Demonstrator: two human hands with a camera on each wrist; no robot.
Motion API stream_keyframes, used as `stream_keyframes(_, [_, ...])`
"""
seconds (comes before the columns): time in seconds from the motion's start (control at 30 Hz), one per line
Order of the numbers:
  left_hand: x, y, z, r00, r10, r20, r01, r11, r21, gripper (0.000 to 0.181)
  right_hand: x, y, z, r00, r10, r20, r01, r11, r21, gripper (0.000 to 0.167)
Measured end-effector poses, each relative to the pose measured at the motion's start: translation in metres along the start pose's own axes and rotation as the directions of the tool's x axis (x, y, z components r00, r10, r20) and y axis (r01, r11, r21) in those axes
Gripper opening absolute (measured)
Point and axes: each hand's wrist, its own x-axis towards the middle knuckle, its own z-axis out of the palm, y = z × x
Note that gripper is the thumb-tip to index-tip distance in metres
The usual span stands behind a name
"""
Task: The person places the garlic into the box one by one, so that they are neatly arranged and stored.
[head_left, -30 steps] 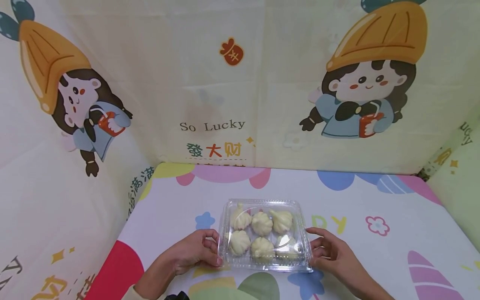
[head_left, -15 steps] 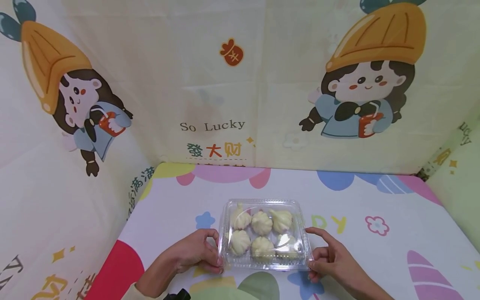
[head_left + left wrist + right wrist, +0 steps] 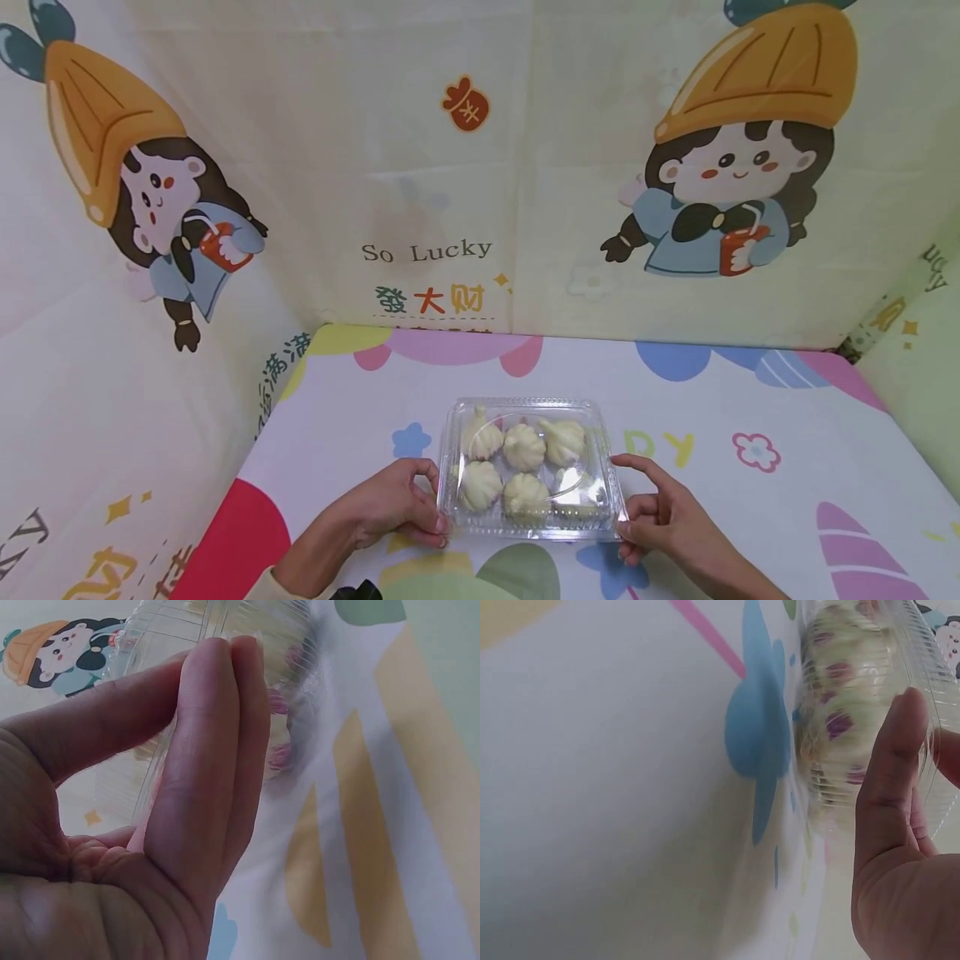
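A clear lidded plastic container (image 3: pixel 527 404) lies on the table in the head view. Garlic bulbs (image 3: pixel 524 447), pale and set in two rows, show through its closed lid. My left hand (image 3: pixel 386 506) grips the near left corner, thumb in front. At the right side, my right hand (image 3: pixel 666 515) holds the near corner by the thumb, with its index finger reaching along the edge. In the left wrist view my fingers (image 3: pixel 199 742) hide part of the container. Purple patches mark the garlic in the right wrist view, where the thumb (image 3: pixel 896 742) presses the container's side.
A white cloth with colourful prints covers the table (image 3: pixel 720 517). Cream cloth walls (image 3: pixel 570 208) with cartoon figures enclose the back and both sides. A small black object (image 3: pixel 358 591) shows at the bottom edge by the left forearm.
The container stays in nearly the same spot. My right index finger has straightened while the other fingers have shifted lower round the near corner. The left fingers have moved slightly under the left corner.
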Motion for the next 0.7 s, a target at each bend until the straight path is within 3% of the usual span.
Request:
stream_keyframes(0.37, [0.0007, 0.0010, -0.0003, 1.000, -0.008, -0.006, 0.008, 1.000, -0.008, 0.034, 0.0001, 0.0059, -0.0010, 0.999, -0.050, 0.018, 0.049, 0.998, 0.045, 0.074])
stream_keyframes(0.7, [0.0020, -0.0005, -0.0036, 1.000, -0.011, -0.026, 0.011, 1.000, -0.015, 0.033, 0.0010, 0.0055, -0.0008, 1.000, -0.002, 0.003, 0.002, 0.999, 0.046, 0.071])
